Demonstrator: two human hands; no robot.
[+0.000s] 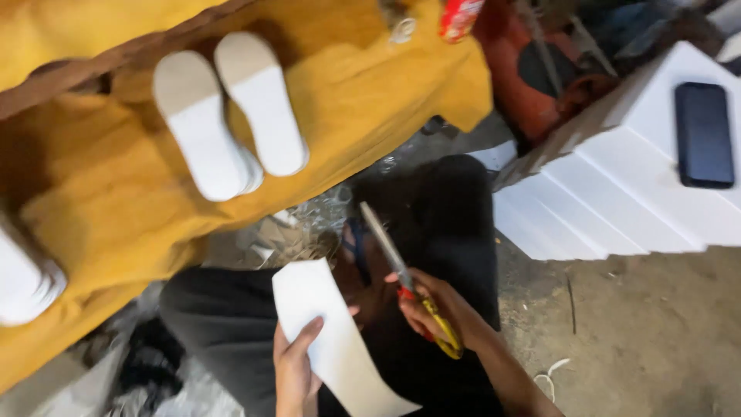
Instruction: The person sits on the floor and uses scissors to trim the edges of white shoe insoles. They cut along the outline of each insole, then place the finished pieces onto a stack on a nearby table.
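Note:
My left hand [295,364] grips a white foam sheet piece [328,340] by its left edge, thumb on top, above my dark-trousered lap. My right hand [440,309] holds scissors [401,278] with yellow and red handles; the grey blades point up and to the left, closed or nearly closed, a little to the right of the sheet's upper end and not touching it.
Two white sole-shaped cutouts [228,108] lie on a yellow cloth [116,193] over a low table. More white cutouts [23,282] sit at the left edge. A stack of white foam sheets [617,201] at right carries a dark phone [703,135]. Scraps litter the concrete floor [656,332].

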